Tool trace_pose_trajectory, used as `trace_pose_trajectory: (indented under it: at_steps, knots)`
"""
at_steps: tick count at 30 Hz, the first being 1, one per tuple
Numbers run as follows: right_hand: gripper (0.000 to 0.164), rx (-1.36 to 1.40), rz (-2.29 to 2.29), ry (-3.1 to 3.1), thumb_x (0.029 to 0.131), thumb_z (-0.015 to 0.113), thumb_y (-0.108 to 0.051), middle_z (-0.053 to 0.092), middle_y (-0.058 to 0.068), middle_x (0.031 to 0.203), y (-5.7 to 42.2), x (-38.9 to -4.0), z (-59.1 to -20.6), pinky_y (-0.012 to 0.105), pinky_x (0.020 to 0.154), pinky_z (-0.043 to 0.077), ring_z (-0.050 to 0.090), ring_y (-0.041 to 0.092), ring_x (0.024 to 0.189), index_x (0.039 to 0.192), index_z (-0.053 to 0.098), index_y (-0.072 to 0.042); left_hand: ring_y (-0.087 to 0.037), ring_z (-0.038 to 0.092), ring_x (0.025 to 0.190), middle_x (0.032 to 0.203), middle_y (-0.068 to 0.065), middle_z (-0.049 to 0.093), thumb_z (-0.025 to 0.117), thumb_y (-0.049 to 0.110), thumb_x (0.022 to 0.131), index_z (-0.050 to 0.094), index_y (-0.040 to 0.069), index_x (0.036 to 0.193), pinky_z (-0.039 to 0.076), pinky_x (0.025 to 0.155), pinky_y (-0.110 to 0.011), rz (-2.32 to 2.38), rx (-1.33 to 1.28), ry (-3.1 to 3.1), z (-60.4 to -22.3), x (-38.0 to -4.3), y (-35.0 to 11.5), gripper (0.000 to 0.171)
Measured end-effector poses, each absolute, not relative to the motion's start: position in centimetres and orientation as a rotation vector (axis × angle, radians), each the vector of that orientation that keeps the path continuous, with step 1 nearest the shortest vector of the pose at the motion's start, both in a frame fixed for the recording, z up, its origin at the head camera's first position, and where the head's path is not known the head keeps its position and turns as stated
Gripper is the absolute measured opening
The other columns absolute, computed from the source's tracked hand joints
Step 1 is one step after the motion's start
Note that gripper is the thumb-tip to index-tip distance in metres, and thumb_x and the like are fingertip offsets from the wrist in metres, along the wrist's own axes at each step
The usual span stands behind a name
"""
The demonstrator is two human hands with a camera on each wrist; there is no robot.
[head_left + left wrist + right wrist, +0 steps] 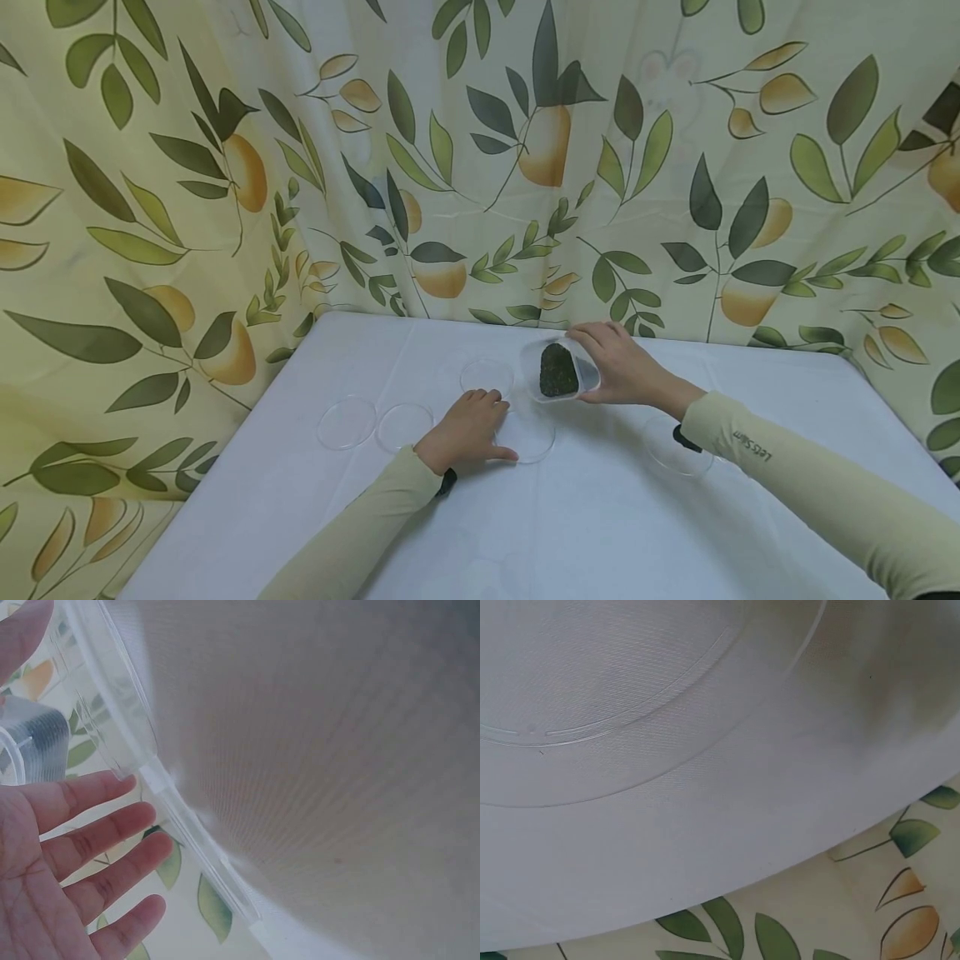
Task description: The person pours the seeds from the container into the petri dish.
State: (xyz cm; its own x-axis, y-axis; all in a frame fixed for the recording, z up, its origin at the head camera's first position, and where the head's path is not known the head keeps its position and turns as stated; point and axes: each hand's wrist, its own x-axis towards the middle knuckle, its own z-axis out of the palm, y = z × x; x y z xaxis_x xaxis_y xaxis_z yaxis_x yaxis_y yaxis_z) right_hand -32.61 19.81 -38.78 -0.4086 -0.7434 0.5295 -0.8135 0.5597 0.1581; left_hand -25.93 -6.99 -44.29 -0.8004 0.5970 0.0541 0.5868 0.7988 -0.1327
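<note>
My right hand (622, 367) grips a clear plastic container (534, 367) by its right side, thumb below and fingers over the top. The container is tipped toward the head camera and shows a dark green mass (558, 371) inside. Lower and to the left, my left hand (467, 429) reaches over a clear round dish (542, 454) on the table, thumb spread from the fingers. In the left wrist view its straight fingers (112, 832) lie close along the rim of the clear dish (124, 690). The right wrist view shows neither the right hand nor the container.
Two more clear round dishes (347, 422) lie side by side at the left of the white-covered table (600, 533). Another round dish (486, 362) lies behind the left hand, and one (675, 472) sits partly under the right forearm. A leaf-patterned curtain (450, 208) hangs behind.
</note>
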Motion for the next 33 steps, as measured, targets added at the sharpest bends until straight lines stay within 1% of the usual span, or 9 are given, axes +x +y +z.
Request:
trace_pose_trajectory:
  at_steps: [5, 14, 25, 33]
  knots:
    - [0.091, 1.271, 0.140, -2.216, 0.048, 0.088, -0.041, 0.057, 0.017, 0.117, 19.81, -32.65, -38.77, 0.055, 0.088, 0.044, 0.054, 0.032, 0.108, 0.120, 0.052, 0.001, -0.019, 0.053, 0.105, 0.116, -0.002, 0.056, 0.058, 0.071, 0.075, 0.057, 0.012, 0.122, 0.040, 0.100, -0.032, 0.167, -0.951, -2.890, -44.46, -26.02, -6.98, 0.075]
    - [0.087, 1.339, 0.121, -2.167, 0.048, 0.087, -0.039, 0.057, 0.015, 0.114, 19.64, -32.74, -38.84, 0.049, 0.088, 0.042, 0.054, 0.030, 0.106, 0.119, 0.053, 0.000, -0.019, 0.053, 0.106, 0.116, -0.002, 0.056, 0.059, 0.070, 0.075, 0.057, 0.012, 0.123, 0.040, 0.099, -0.033, 0.154, -0.952, -2.883, -44.07, -25.79, -7.05, 0.076]
    - [0.088, 1.374, 0.075, -2.165, 0.048, 0.088, -0.039, 0.057, 0.011, 0.115, 19.44, -32.49, -38.92, 0.051, 0.090, 0.042, 0.054, 0.028, 0.107, 0.120, 0.052, -0.003, -0.019, 0.053, 0.107, 0.117, -0.002, 0.055, 0.059, 0.070, 0.074, 0.055, 0.012, 0.125, 0.040, 0.101, -0.032, 0.151, -0.943, -2.900, -44.15, -25.81, -6.99, 0.078]
    - [0.091, 1.390, 0.024, -2.139, 0.047, 0.088, -0.040, 0.057, 0.012, 0.115, 19.21, -32.40, -38.94, 0.050, 0.090, 0.041, 0.053, 0.028, 0.107, 0.121, 0.052, -0.001, -0.019, 0.053, 0.106, 0.115, -0.002, 0.055, 0.059, 0.070, 0.074, 0.056, 0.012, 0.124, 0.040, 0.100, -0.032, 0.169, -0.948, -2.892, -44.21, -25.90, -7.01, 0.077]
